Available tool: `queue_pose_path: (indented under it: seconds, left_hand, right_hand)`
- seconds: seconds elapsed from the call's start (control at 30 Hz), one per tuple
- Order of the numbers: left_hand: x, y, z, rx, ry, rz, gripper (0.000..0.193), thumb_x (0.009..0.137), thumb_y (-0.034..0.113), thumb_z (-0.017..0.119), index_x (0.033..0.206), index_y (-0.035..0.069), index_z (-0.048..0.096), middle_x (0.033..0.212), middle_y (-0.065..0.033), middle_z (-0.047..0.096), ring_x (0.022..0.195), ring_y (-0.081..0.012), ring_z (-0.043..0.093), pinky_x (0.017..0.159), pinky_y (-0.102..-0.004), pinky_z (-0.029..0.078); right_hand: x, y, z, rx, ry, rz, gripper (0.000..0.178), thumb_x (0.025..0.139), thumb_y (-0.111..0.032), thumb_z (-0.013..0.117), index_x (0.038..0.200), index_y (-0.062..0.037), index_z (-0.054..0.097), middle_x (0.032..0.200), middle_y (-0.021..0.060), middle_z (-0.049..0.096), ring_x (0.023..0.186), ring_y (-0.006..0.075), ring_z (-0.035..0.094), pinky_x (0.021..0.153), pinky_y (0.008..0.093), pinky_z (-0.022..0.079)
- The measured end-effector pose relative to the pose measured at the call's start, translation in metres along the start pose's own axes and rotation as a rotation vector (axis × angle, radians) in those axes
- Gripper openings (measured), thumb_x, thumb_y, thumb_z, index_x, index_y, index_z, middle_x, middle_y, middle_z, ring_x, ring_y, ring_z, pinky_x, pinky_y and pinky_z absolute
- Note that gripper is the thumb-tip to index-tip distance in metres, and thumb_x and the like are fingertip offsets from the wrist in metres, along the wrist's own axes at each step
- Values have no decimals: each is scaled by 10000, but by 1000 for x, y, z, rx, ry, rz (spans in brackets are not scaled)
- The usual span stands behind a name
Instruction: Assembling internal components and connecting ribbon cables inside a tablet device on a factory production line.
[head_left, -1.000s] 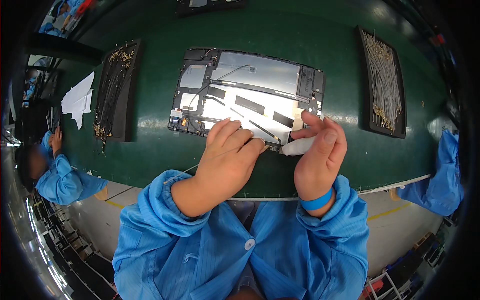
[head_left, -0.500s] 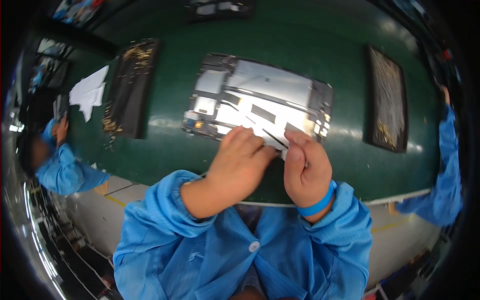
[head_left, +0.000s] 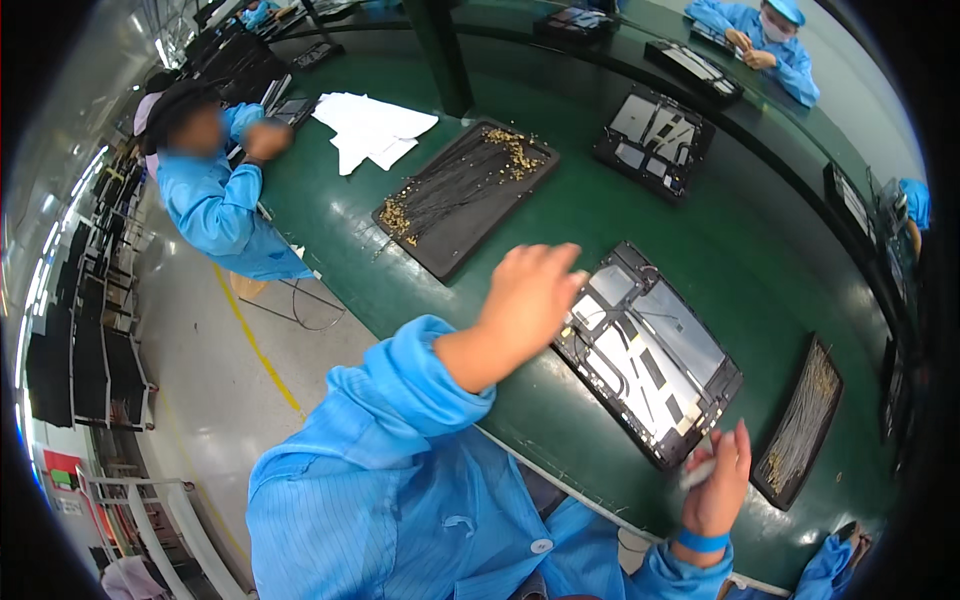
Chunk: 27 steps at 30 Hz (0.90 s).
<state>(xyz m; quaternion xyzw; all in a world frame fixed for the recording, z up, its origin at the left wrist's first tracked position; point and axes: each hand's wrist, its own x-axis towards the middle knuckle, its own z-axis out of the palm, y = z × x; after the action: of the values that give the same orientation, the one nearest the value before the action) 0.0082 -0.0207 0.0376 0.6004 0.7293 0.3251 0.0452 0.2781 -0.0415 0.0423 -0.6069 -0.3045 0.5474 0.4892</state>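
Green table [head_left: 560,420]: opened tablet [head_left: 660,350] laid flat.
Left hand [head_left: 530,297]: shifted leftward, fingers extended.
Right hand [head_left: 718,488]: fingers parted beside tablet; handling seemingly paused.

The head camera is looking down from close above and behind the fingers of the left hand [head_left: 530,303] and right hand [head_left: 718,492], facing aslant across the green table [head_left: 570,212] beyond them and taking in floor [head_left: 215,400] to their left.

Tablet [head_left: 650,360] on table [head_left: 540,410], between left tray [head_left: 452,262] and right tray [head_left: 811,446]; papers [head_left: 375,128] farther left
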Motion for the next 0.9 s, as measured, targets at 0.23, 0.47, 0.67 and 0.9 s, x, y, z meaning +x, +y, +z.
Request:
queue_pose_path:
  seconds: [0.23,0.47,0.67,0.9]
  left_hand:
    - [-12,-16,7,-288,-344,-328,360,799,297,401,816,-32,545,810,-227,547,780,-361,516,703,-420,393]
    - [3,-8,11,-730,-445,-555,380,823,298,417,969,-36,525,807,-97,583,769,-184,533,706,-272,402]
    - [11,-4,45,-810,-258,-561,459,828,301,426,1130,-42,391,1033,-112,490,941,-171,449,798,-270,361]
    - [45,-1,47,-1037,-375,-778,406,816,312,459,1065,-8,453,921,-51,482,856,-139,441,759,-283,377]
  right_hand:
    - [-5,16,-23,-113,-145,429,331,795,-360,475,920,-53,465,719,52,516,392,139,450,304,236,350]
    - [-14,-10,-25,-44,-340,416,354,771,-378,489,914,-55,470,606,65,539,400,156,491,282,235,365]
    - [28,-54,4,108,-61,217,222,746,-349,530,802,-134,516,571,-30,484,367,80,410,279,182,302]
    - [154,-84,23,184,338,-50,357,744,-382,536,932,-85,474,857,14,514,661,100,448,528,221,349]
